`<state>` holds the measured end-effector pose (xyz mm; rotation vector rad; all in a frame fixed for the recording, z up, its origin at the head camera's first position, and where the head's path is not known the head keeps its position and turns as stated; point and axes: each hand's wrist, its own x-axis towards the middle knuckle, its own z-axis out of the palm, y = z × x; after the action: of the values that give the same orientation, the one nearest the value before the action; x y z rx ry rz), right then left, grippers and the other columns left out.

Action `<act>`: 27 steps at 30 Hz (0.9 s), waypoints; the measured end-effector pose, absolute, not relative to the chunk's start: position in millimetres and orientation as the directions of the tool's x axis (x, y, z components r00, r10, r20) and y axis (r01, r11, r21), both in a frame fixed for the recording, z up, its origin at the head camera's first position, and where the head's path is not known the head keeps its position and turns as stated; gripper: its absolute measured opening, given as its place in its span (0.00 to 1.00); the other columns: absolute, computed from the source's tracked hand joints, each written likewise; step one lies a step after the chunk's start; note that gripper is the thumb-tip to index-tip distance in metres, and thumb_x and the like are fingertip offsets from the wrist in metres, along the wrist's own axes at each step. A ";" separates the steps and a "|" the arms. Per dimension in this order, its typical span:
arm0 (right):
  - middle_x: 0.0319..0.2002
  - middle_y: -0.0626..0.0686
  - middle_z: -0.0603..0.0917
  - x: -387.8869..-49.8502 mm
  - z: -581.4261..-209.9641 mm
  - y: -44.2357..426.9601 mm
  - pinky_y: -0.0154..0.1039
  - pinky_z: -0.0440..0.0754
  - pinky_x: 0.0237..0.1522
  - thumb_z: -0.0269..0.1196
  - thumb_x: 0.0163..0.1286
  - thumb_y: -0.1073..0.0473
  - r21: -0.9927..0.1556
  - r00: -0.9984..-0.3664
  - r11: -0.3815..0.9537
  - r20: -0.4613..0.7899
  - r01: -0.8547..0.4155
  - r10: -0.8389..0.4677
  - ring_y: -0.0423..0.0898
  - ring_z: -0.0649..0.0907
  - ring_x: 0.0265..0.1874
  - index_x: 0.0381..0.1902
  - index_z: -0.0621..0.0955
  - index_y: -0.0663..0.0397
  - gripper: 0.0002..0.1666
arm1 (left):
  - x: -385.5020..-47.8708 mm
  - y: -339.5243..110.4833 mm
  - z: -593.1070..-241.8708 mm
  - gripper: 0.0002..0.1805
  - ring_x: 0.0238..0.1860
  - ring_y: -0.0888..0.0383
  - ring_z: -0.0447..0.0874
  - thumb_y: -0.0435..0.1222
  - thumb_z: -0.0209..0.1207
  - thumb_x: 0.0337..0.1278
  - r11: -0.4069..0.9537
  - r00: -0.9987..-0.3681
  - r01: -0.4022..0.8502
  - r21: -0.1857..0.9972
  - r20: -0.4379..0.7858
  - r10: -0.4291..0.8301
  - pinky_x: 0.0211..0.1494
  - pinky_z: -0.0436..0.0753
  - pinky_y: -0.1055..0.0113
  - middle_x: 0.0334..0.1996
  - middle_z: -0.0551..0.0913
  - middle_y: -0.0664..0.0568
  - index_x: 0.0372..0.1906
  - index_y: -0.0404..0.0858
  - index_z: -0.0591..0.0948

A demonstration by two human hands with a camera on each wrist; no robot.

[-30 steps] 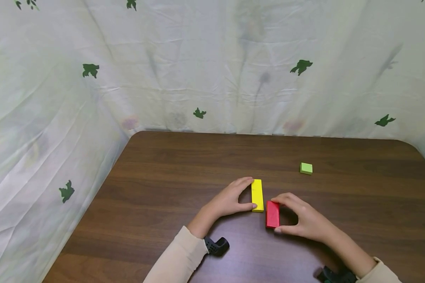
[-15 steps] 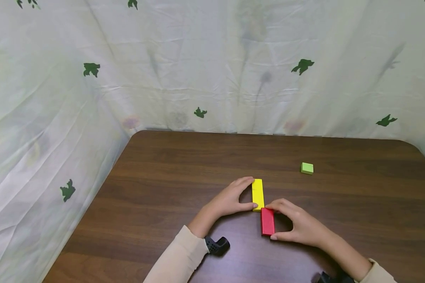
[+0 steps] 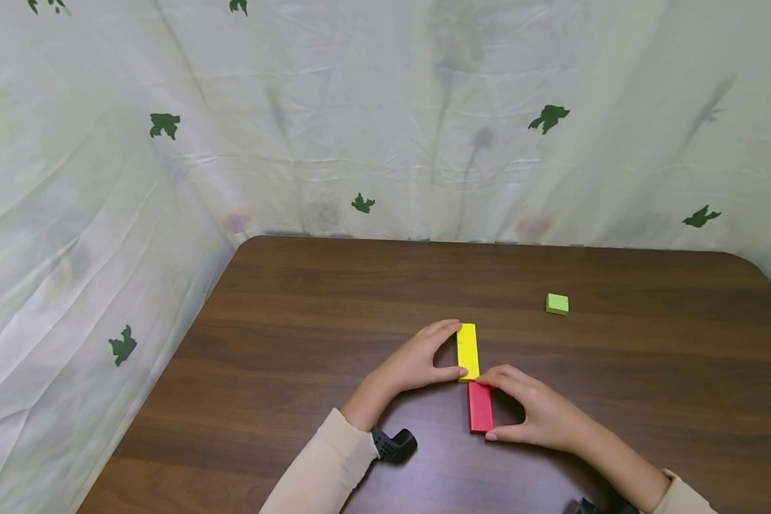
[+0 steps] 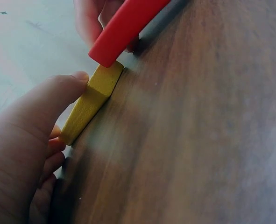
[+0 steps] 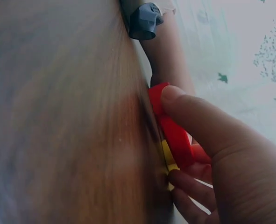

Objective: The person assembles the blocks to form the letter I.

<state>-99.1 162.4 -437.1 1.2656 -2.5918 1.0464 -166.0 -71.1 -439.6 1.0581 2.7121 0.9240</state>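
Observation:
On the table, a yellow block (image 3: 467,351) lies lengthwise away from the person, and the left hand (image 3: 411,363) grips it with fingers at its far end and thumb at its near end. Just nearer, a red block (image 3: 480,408) points the same way, its far end at the yellow block's near end. The right hand (image 3: 542,410) pinches the red block between thumb and fingers from the right. In the left wrist view the red block (image 4: 123,30) meets the end of the yellow block (image 4: 93,100); whether they touch I cannot tell.
A small light green block (image 3: 557,304) sits farther back on the right of the brown table (image 3: 334,300). Behind the table hangs a pale curtain (image 3: 398,128) with green leaf shapes. A black wrist device (image 3: 395,447) is on the left wrist.
The right hand has moved the red block left and toward the person, from beside the yellow block's near end to in line with it. The left hand and yellow block stay in place.

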 end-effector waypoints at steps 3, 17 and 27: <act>0.49 0.41 0.71 -98.3 -437.0 160.9 0.35 0.72 0.48 0.69 0.48 0.44 -0.533 -0.661 0.444 0.331 -0.720 -0.674 0.39 0.73 0.46 0.54 0.73 0.50 0.36 | -166.3 -71.1 -439.3 0.39 0.63 0.55 0.58 0.49 0.60 0.49 0.579 -0.759 0.585 0.568 0.130 0.639 0.63 0.59 0.63 0.63 0.63 0.48 0.64 0.37 0.62; 0.49 0.41 0.68 -95.7 -439.8 155.8 0.35 0.72 0.46 0.69 0.46 0.40 -0.510 -0.680 0.484 0.326 -0.711 -0.656 0.38 0.71 0.46 0.51 0.75 0.48 0.36 | -165.7 -71.1 -439.3 0.39 0.63 0.56 0.57 0.50 0.60 0.49 0.586 -0.762 0.578 0.567 0.120 0.636 0.63 0.59 0.63 0.64 0.62 0.50 0.65 0.38 0.62; 0.48 0.40 0.65 -93.9 -440.0 156.4 0.36 0.73 0.44 0.71 0.44 0.40 -0.542 -0.704 0.489 0.315 -0.684 -0.636 0.37 0.70 0.45 0.50 0.74 0.43 0.35 | -166.1 -70.7 -439.7 0.40 0.64 0.57 0.57 0.51 0.59 0.49 0.596 -0.767 0.569 0.566 0.104 0.633 0.63 0.58 0.63 0.64 0.61 0.50 0.65 0.38 0.61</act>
<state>-93.9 156.4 -440.0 1.1761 -2.6477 1.0148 -166.1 -70.7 -439.7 1.0239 2.7098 0.9024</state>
